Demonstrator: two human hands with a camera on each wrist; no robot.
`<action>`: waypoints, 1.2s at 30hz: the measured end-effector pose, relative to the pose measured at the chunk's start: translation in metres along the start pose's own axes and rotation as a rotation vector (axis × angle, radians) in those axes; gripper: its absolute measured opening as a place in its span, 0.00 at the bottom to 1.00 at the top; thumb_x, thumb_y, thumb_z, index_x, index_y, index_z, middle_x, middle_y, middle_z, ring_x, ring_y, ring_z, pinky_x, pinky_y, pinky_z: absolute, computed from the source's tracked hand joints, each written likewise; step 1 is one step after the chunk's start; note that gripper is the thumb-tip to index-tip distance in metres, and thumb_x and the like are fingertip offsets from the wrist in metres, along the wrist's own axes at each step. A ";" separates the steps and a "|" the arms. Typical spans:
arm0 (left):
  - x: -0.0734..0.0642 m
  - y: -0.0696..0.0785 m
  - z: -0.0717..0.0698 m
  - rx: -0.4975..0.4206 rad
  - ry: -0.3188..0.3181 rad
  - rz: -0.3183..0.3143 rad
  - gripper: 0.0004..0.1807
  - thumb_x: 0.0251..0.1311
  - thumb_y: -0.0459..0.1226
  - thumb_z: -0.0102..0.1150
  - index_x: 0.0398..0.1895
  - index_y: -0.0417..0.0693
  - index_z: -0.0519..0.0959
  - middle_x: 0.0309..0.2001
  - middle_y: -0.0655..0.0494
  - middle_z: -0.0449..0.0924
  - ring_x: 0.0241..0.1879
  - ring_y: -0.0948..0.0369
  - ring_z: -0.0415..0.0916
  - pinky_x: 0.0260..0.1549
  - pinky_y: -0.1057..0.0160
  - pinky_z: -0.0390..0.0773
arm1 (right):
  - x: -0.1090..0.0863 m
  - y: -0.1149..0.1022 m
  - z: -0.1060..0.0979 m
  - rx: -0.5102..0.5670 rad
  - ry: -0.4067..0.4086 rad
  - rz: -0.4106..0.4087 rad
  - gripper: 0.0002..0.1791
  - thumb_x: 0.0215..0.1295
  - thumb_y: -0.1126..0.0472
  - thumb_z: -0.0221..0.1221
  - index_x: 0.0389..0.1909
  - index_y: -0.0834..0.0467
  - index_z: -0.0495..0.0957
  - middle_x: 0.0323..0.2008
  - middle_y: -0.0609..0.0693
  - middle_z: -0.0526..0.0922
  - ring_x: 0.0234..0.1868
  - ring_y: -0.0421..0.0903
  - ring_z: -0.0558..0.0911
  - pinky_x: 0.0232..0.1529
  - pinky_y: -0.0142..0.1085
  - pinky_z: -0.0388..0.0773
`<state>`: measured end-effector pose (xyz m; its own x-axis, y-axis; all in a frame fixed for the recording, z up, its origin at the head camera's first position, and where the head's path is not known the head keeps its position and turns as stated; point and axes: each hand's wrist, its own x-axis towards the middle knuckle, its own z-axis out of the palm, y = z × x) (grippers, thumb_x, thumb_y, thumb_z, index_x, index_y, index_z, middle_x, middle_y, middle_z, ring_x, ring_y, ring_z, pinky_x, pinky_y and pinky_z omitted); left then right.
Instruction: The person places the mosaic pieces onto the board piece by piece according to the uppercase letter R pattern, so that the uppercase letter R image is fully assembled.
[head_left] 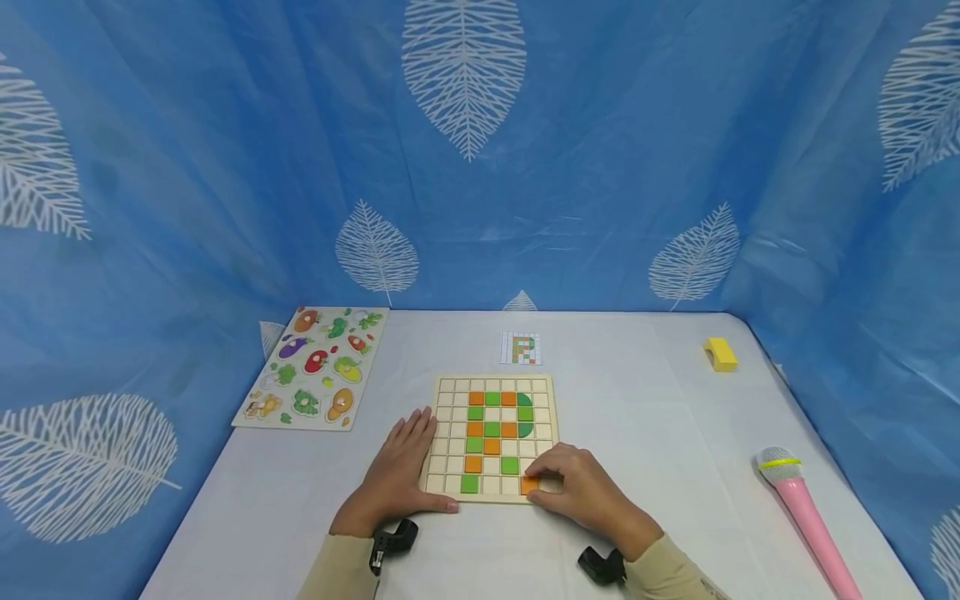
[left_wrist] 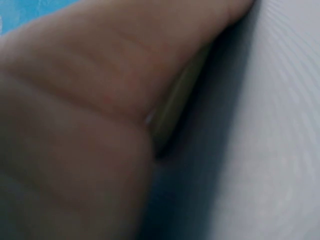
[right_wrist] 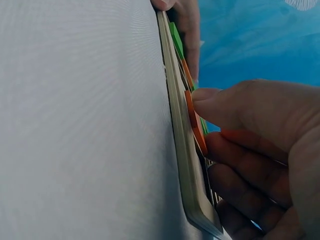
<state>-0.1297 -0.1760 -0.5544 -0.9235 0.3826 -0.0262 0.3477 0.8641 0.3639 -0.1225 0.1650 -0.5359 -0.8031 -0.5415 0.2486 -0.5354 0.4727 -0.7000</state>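
Note:
A wooden grid board (head_left: 491, 379) lies on the white table, with several orange and green tiles set in its cells in the shape of a letter R. With its fingers straight, my left hand (head_left: 399, 473) rests along the board's left edge, thumb at the front left corner. At the front right of the board, my right hand (head_left: 581, 493) pinches an orange square tile (head_left: 529, 484) between thumb and fingers. In the right wrist view this orange tile (right_wrist: 195, 121) sits slightly tilted at the board's front edge. The left wrist view is mostly filled by the left hand (left_wrist: 90, 100).
Behind the board lies a small pattern card (head_left: 521, 348) showing a coloured R. A vegetable puzzle board (head_left: 330, 333) is at the back left. To the right are a yellow arch block (head_left: 722, 355) and a pink toy microphone (head_left: 813, 521). Blue curtains (head_left: 570, 167) surround the table.

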 end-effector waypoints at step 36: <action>-0.001 0.003 0.000 -0.003 0.029 -0.008 0.81 0.35 0.84 0.64 0.85 0.40 0.53 0.84 0.46 0.46 0.83 0.52 0.38 0.78 0.48 0.41 | -0.001 0.002 -0.002 0.016 -0.038 -0.009 0.14 0.59 0.60 0.79 0.46 0.51 0.89 0.44 0.36 0.87 0.49 0.39 0.82 0.53 0.46 0.81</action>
<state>-0.1277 -0.1739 -0.5530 -0.9304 0.3664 -0.0022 0.3401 0.8659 0.3667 -0.1233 0.1678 -0.5355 -0.7877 -0.5717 0.2295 -0.5380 0.4570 -0.7083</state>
